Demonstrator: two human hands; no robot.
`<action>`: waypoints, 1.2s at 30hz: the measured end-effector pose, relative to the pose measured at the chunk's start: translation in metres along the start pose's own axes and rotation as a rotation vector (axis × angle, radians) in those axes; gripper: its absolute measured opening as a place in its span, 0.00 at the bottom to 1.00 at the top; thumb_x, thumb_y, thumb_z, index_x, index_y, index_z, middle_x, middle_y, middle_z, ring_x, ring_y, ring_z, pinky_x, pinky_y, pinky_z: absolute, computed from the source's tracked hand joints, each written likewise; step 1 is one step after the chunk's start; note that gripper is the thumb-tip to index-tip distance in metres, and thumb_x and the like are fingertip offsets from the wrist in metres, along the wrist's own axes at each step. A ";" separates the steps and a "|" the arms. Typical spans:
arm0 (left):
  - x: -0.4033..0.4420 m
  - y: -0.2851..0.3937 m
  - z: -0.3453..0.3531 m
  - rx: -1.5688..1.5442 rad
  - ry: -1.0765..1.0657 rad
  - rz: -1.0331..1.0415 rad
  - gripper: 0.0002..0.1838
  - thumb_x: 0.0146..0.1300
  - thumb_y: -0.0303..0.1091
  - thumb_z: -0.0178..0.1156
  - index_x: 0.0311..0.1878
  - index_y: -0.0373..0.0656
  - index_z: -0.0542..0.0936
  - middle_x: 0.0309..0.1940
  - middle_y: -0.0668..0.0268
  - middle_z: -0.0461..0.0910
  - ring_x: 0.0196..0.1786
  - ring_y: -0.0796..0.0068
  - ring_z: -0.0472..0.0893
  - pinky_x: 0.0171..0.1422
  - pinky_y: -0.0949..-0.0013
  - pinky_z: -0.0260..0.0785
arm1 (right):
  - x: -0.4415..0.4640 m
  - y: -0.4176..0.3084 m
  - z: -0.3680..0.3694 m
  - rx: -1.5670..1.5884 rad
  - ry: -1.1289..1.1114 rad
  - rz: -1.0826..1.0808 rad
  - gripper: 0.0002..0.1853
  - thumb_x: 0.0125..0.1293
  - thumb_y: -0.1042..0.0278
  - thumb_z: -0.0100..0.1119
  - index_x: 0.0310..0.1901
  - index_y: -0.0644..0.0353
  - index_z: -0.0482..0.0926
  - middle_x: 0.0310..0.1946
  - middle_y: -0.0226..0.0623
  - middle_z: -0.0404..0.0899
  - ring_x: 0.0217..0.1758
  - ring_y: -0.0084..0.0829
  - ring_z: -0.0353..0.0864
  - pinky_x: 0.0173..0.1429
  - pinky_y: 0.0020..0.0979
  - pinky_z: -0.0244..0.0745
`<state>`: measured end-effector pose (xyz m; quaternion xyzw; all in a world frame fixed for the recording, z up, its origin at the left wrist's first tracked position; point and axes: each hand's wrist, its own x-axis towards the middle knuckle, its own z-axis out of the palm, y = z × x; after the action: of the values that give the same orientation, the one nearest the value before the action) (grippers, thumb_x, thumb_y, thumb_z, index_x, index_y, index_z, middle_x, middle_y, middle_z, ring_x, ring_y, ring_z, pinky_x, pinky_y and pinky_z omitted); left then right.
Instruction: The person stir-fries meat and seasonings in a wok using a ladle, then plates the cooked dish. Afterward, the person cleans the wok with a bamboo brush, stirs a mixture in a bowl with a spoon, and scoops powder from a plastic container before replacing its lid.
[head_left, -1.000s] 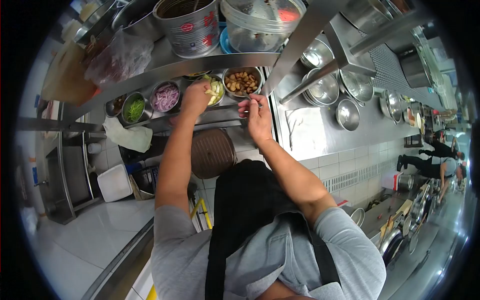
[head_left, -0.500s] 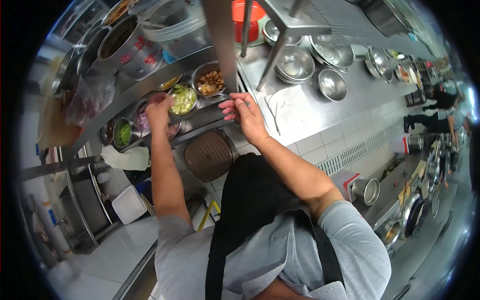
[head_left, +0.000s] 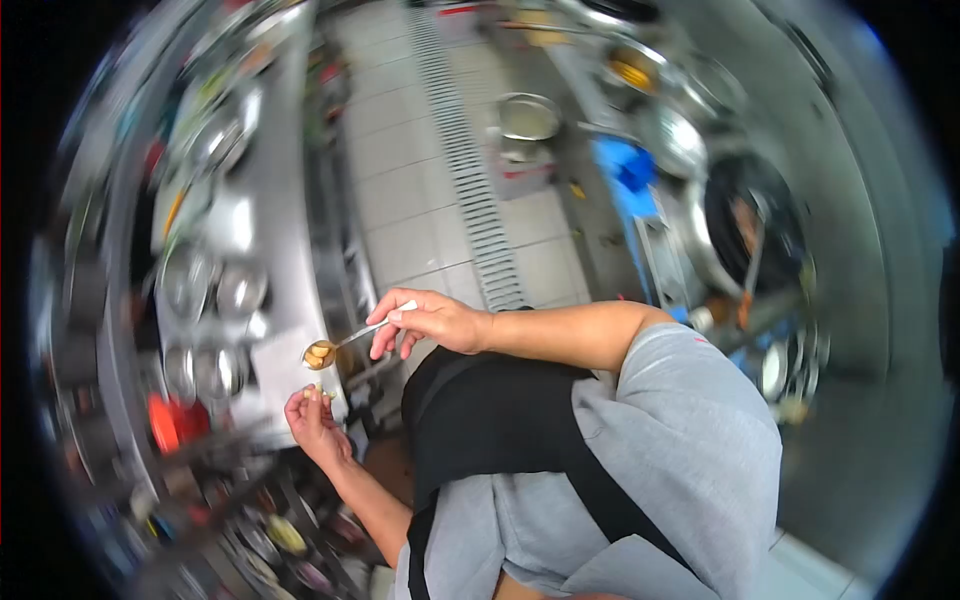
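My right hand [head_left: 440, 322] grips the handle of a metal spoon [head_left: 360, 333] between thumb and fingers. The spoon's bowl carries several light-brown diced pieces [head_left: 320, 353]. Just below it, my left hand [head_left: 318, 432] is closed in a pinch on small pale-green vegetable pieces [head_left: 324, 391], which show at the fingertips. Both hands are in mid-air by the edge of a steel counter, where a white cloth [head_left: 283, 365] lies.
Metal bowls [head_left: 242, 289] and a red container [head_left: 178, 421] stand on the left counter. Blurred ingredient containers [head_left: 286, 535] sit at lower left. Across the tiled aisle [head_left: 410, 215], a dark wok [head_left: 755, 225] with a ladle is on the stove side. A pot [head_left: 528, 117] stands ahead.
My view has swung right, from the ingredient bowls toward the aisle and stove. My left hand has come away from the green vegetable bowl with pieces; the spoon has left the brown cubes loaded.
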<state>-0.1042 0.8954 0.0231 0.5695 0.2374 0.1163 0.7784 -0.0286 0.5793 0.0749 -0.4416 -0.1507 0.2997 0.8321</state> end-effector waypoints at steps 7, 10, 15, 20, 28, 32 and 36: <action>-0.014 -0.031 0.354 0.188 -0.812 0.025 0.13 0.69 0.23 0.68 0.54 0.39 0.77 0.49 0.60 0.82 0.50 0.73 0.83 0.53 0.70 0.79 | -0.242 -0.096 -0.131 -0.135 0.753 -0.637 0.18 0.85 0.59 0.43 0.64 0.61 0.73 0.51 0.50 0.87 0.58 0.34 0.86 0.54 0.33 0.81; -0.075 -0.064 0.493 0.258 -1.107 0.054 0.14 0.69 0.24 0.68 0.54 0.37 0.78 0.47 0.61 0.83 0.48 0.71 0.85 0.52 0.68 0.81 | -0.342 -0.117 -0.164 -0.309 1.179 -0.801 0.18 0.86 0.58 0.43 0.65 0.61 0.72 0.50 0.50 0.88 0.57 0.34 0.86 0.53 0.32 0.81; -0.221 -0.124 0.674 0.265 -1.534 0.133 0.12 0.67 0.24 0.69 0.51 0.36 0.79 0.44 0.62 0.86 0.46 0.74 0.86 0.51 0.71 0.80 | -0.458 -0.136 -0.222 -0.736 1.869 -0.733 0.18 0.86 0.63 0.44 0.66 0.64 0.75 0.50 0.42 0.89 0.51 0.27 0.85 0.53 0.30 0.80; -0.305 -0.182 0.757 0.275 -1.613 0.276 0.20 0.68 0.24 0.67 0.62 0.31 0.78 0.58 0.52 0.84 0.63 0.63 0.83 0.61 0.65 0.83 | -0.514 -0.146 -0.264 -0.979 2.043 -0.525 0.19 0.85 0.64 0.47 0.69 0.60 0.78 0.57 0.39 0.88 0.54 0.25 0.83 0.55 0.29 0.81; -0.237 -0.202 0.639 0.497 -1.503 0.011 0.15 0.71 0.29 0.68 0.58 0.37 0.82 0.50 0.65 0.87 0.55 0.74 0.84 0.63 0.68 0.76 | -0.491 -0.130 -0.221 -0.748 1.956 -0.776 0.18 0.86 0.65 0.43 0.67 0.63 0.76 0.56 0.44 0.86 0.55 0.30 0.84 0.55 0.32 0.81; -0.192 -0.199 0.537 0.497 -1.451 -0.332 0.14 0.75 0.37 0.66 0.57 0.39 0.84 0.48 0.66 0.87 0.51 0.75 0.84 0.60 0.67 0.77 | -0.417 -0.111 -0.208 -0.552 1.568 -0.789 0.18 0.86 0.64 0.41 0.64 0.65 0.75 0.53 0.47 0.86 0.56 0.35 0.85 0.55 0.34 0.81; -0.167 -0.149 0.486 0.274 -1.246 -0.434 0.17 0.78 0.44 0.62 0.58 0.41 0.85 0.48 0.67 0.87 0.50 0.75 0.84 0.58 0.67 0.78 | -0.303 -0.086 -0.189 -0.301 1.065 -0.606 0.17 0.86 0.62 0.42 0.61 0.65 0.74 0.50 0.48 0.85 0.54 0.36 0.86 0.53 0.35 0.81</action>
<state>-0.0170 0.3680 0.0381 0.5633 -0.1343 -0.4241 0.6963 -0.1340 0.2290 0.0436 -0.5802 0.1255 -0.2346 0.7698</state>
